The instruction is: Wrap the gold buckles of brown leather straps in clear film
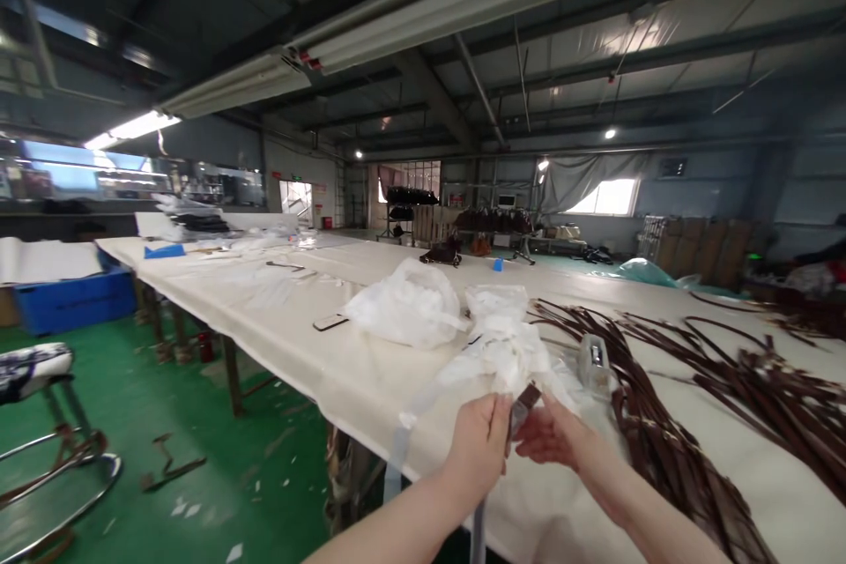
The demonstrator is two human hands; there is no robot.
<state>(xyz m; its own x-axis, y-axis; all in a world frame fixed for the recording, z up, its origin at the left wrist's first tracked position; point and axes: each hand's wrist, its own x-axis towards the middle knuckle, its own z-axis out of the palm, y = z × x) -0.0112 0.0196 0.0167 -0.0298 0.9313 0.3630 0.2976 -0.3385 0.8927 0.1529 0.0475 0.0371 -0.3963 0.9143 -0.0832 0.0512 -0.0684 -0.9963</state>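
in the head view, a small dark brown strip (527, 398) is pinched between the left hand (480, 436) and the right hand (553, 434), above the near edge of the cream-covered table (370, 370). bare cloth is left leftward; crumpled white plastic (508, 344) and long brown leather straps (661, 423) crowd the far and right sides.

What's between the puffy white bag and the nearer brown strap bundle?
Crumpled white plastic and a clear, boxy object beside the bundle, in the head view.

Single head-worn camera, looking forward and slightly down along the table (370, 370), edges perhaps stretched
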